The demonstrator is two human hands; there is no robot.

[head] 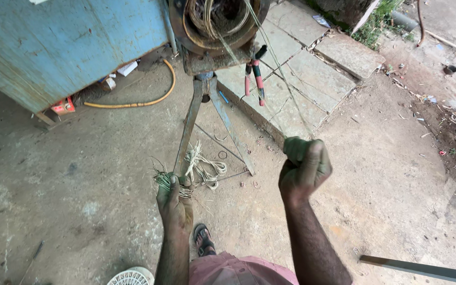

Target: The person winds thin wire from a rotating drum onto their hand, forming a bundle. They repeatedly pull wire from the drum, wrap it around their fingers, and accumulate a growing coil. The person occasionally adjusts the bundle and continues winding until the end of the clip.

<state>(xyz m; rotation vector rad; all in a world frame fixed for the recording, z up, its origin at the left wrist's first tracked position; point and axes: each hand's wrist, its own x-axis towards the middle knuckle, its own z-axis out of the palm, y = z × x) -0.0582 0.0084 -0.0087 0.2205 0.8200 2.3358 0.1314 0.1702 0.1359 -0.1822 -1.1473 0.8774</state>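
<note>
Bare dusty ground, stone slabs beyond; a rusty reel (215, 24) on a metal stand (207, 124) is loaded with coiled wire; right hand (304, 169) is clenched on a taut wire strand (270, 74) from the reel; left hand (174, 198) grips a bundle of cut wires (165, 179); judging by that bundle, several lengths are done, plenty of coil left.
</note>
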